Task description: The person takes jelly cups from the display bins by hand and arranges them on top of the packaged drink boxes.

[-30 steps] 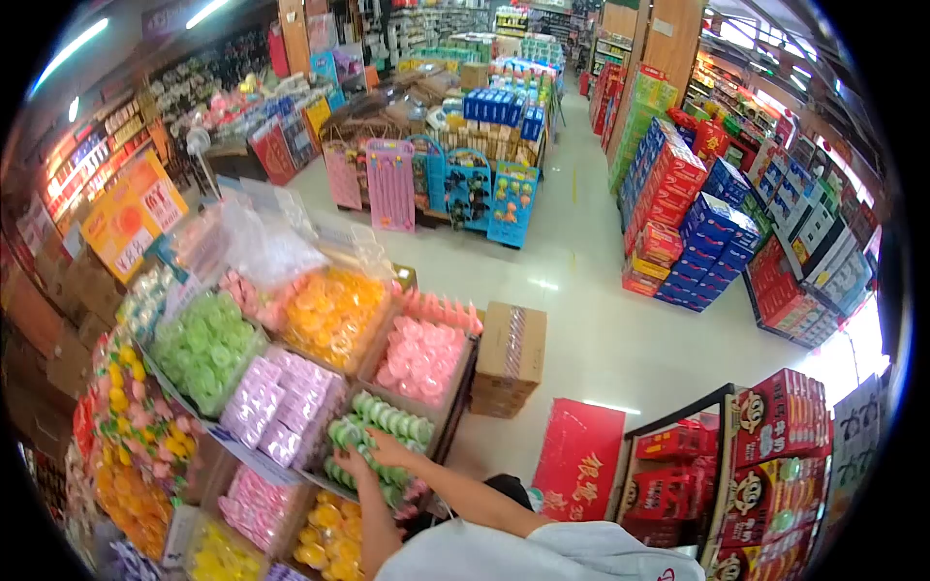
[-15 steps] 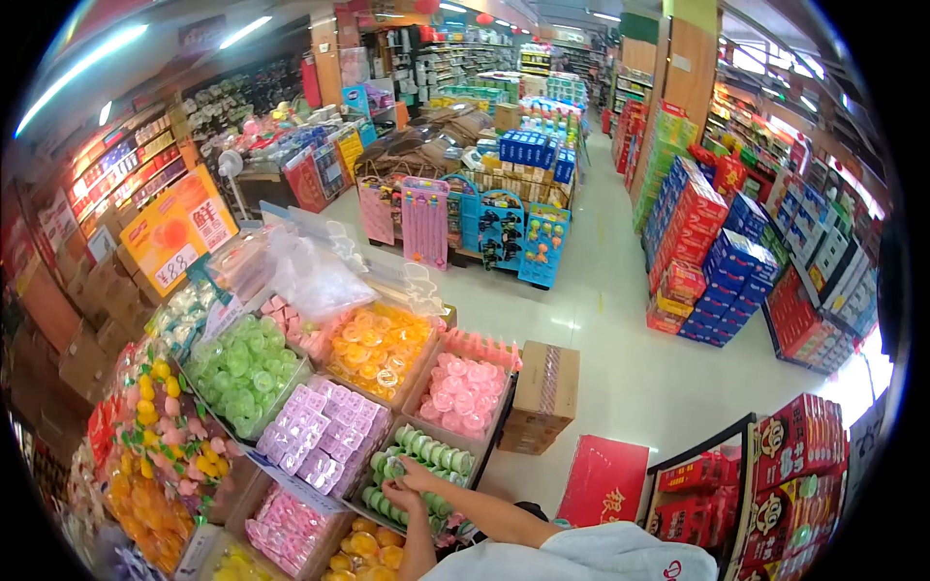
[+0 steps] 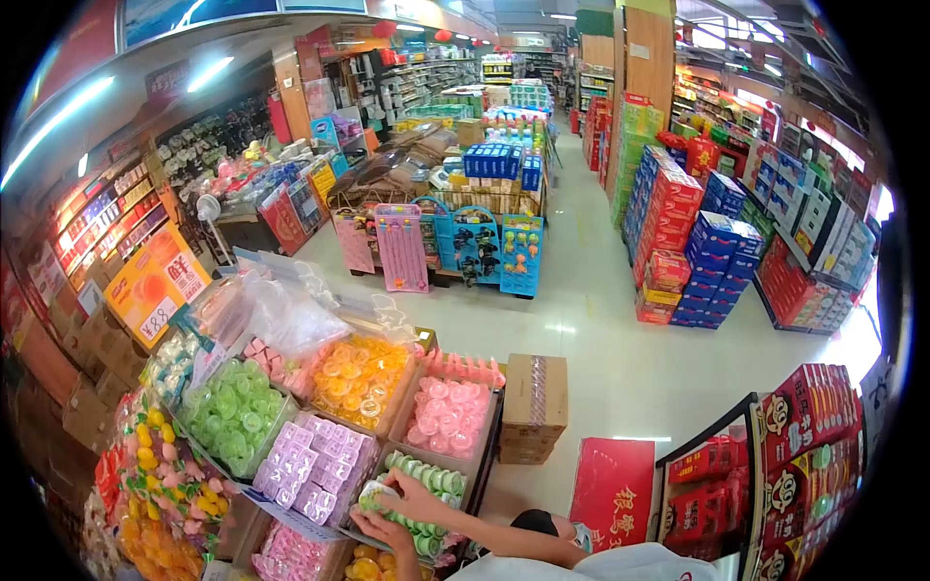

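My right hand [image 3: 412, 499] is closed on a small round green-and-white packet [image 3: 374, 497], above the front corner of a bin. My left hand [image 3: 384, 531] is just below it, palm side up with fingers stretched out; whether they touch the packet is hard to see. Stacked rows of similar green-and-white packets [image 3: 438, 479] fill the bin under my right forearm. Beside it are purple square packs [image 3: 315, 465], and behind it pink round cups [image 3: 448, 414].
Orange cups [image 3: 360, 380] and green cups [image 3: 232, 416] fill neighbouring bins. A cardboard box [image 3: 535, 392] stands right of the display. A red panel [image 3: 612, 489] and a rack of red packages [image 3: 712, 513] are at my right. Stacked cartons [image 3: 668, 228] line the aisle.
My right hand has lifted a green-and-white packet toward the bin's front corner. My left hand has moved down and left, fingers spreading. The camera view has tilted up and shifted.
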A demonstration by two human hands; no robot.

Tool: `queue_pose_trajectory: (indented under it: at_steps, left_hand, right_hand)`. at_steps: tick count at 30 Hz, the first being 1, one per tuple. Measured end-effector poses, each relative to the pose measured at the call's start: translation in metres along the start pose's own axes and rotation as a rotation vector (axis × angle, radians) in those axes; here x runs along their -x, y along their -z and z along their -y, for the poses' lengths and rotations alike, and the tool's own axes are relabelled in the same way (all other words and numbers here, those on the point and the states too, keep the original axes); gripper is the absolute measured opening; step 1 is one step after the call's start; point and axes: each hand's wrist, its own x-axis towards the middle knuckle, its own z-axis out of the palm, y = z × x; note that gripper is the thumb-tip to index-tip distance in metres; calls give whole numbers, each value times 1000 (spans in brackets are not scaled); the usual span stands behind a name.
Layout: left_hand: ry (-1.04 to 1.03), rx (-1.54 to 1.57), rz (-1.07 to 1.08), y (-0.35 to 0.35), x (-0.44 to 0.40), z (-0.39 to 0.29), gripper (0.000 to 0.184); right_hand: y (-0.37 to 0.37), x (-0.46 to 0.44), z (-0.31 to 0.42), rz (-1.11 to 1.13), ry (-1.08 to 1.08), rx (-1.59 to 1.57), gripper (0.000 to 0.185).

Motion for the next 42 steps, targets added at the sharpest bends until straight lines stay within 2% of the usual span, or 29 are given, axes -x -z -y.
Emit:
queue_pose_trajectory:
  at_steps: [1, 2, 4, 5, 7, 9, 10, 11, 12, 13, 15, 16, 19, 20, 21, 22, 25, 29, 30, 31, 33, 34, 37, 38, 40, 41, 42]
  left_hand:
    - [59, 82, -55, -1, -2, -40, 35]
    - [56, 80, -48, 6, -1, -48, 35]
    - [-102, 103, 197, 19, -2, -67, 35]
    - [-157, 110, 286, 26, -4, -84, 36]
    - [-211, 312, 693, 7, -1, -155, 31]
    - [-164, 335, 801, 1, 10, -183, 33]
    - [-42, 380, 871, 0, 14, -194, 29]
    - [77, 429, 939, -6, 17, -201, 25]
    - [186, 629, 985, -11, 21, -207, 16]
    - [195, 620, 1010, -10, 23, -212, 16]
    - [283, 652, 1106, -17, 26, -219, 33]
    - [322, 692, 1206, -17, 27, -218, 48]
    - [344, 721, 1365, -9, 39, -212, 59]
    - [264, 700, 1468, -4, 40, -192, 66]
    - [-107, 655, 1520, -8, 41, -164, 64]
    - [-146, 677, 1530, -4, 46, -156, 63]
    - [-38, 774, 1554, -11, 66, -168, 62]
    - [41, 838, 1612, -20, 93, -186, 60]
    - [123, 813, 1699, -20, 97, -187, 71]
    - [130, 817, 1708, -22, 103, -190, 71]
    - [162, 1051, 1747, -33, 117, -194, 86]
    - [94, 1067, 1757, -37, 121, -194, 92]
    - [148, 1074, 1728, -40, 142, -197, 95]
    - [149, 1082, 1739, -39, 147, -199, 95]
    - [109, 899, 1671, -35, 157, -207, 82]
    - [108, 909, 1677, -33, 164, -197, 82]
    - [12, 812, 1631, -31, 172, -178, 86]
  right_hand:
    - [10, 12, 35, 64, -48, -140, 24]
    - [22, 21, 56, 58, -47, -145, 24]
    - [46, 40, 87, 0, 314, 61, 20]
    - [54, 49, 108, -16, 313, 49, 20]
    - [73, 64, 139, -130, 499, 37, 18]
    - [83, 87, 137, -109, 466, -37, 22]
    - [87, 93, 136, -73, 450, -105, 27]
    - [90, 97, 134, -97, 457, -98, 27]
    - [89, 103, 132, -152, 434, -164, 25]
    - [87, 110, 130, -208, 409, -237, 24]
    - [95, 114, 132, -248, 407, -207, 23]
    - [100, 116, 134, -262, 398, -183, 22]
    - [114, 131, 138, -226, 323, -312, 22]
    - [120, 138, 136, -178, 341, -340, 22]
    - [125, 146, 136, -185, 350, -344, 22]
    - [129, 155, 138, -125, 378, -266, 22]
    - [136, 180, 147, -47, 385, -150, 23]
    - [142, 207, 141, -241, 347, -59, 22]
    - [143, 214, 137, -320, 354, -46, 22]
    - [142, 218, 135, -331, 350, -42, 22]
    - [140, 222, 133, -488, 413, -85, 25]
    - [143, 226, 133, -506, 417, -83, 25]
    - [154, 240, 130, -592, 441, -10, 28]
    - [158, 247, 125, -584, 473, 41, 33]
    - [172, 257, 134, -581, 506, 98, 39]
    - [182, 264, 143, -495, 485, 224, 48]
    - [190, 271, 152, -409, 462, 352, 57]
